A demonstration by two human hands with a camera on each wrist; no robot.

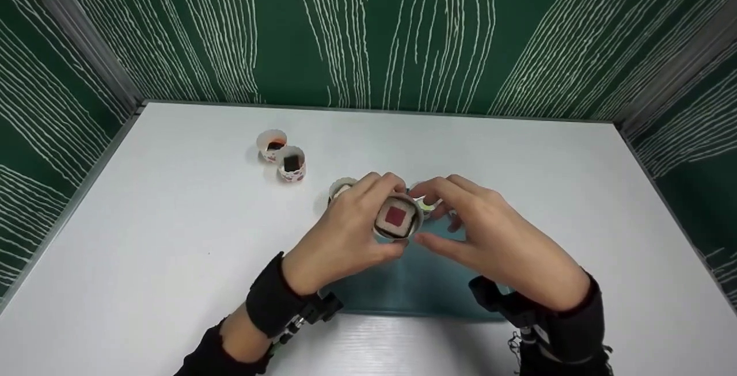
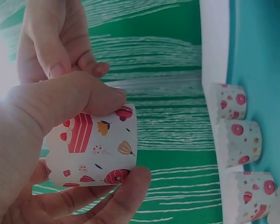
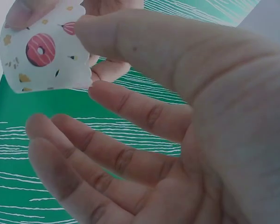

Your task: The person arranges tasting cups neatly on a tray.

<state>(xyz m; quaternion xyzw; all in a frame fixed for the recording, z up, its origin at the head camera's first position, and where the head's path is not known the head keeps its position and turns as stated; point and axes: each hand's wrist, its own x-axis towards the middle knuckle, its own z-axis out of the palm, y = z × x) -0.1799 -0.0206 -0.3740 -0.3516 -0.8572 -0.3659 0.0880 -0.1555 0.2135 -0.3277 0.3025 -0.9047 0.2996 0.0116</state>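
Note:
My left hand [image 1: 345, 226] grips a white paper baking cup [image 2: 95, 144] printed with cakes and donuts, fingers and thumb around its side. The cup's mouth faces the head camera. Inside sits a square pale piece [image 1: 396, 216] with a red centre and dark edges, like a sushi roll. My right hand [image 1: 489, 229] is at the cup's right side, thumb and fingers spread apart around the rim. In the right wrist view its thumb tip overlaps the rim; I cannot tell whether it touches. Beneath the hands lies a blue-green tray [image 1: 403, 289].
Two paper cups [image 1: 292, 173] with dark pieces inside stand at the back left of the white table [image 1: 173, 220]. Another cup [image 1: 341, 185] is partly hidden behind my left hand. A cup with something yellow-green [image 1: 427, 206] shows behind my right fingers. Green, white-streaked walls enclose the table.

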